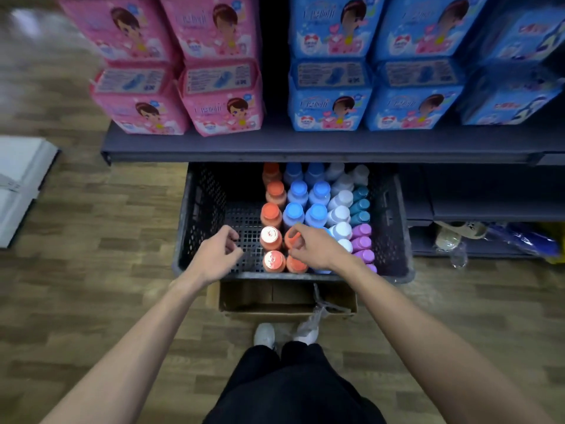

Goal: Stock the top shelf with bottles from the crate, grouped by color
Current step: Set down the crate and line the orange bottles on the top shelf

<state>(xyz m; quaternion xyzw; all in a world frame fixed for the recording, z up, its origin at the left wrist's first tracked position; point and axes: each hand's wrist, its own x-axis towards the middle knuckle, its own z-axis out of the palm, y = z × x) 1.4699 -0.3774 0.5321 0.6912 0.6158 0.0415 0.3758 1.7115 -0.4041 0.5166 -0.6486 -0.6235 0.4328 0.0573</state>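
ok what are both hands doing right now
Left hand: loosely curled over the crate, holding nothing.
Right hand: fingers closing round an orange bottle.

The crate (198, 209) is bare on its left side, while the shelf edge (305, 153) overhangs its far rows.

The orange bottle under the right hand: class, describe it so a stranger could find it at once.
Find the black crate below the dark shelf. Orange bottles fill its leftmost columns. Yours is the only one with the right hand's fingers curled round its cap.
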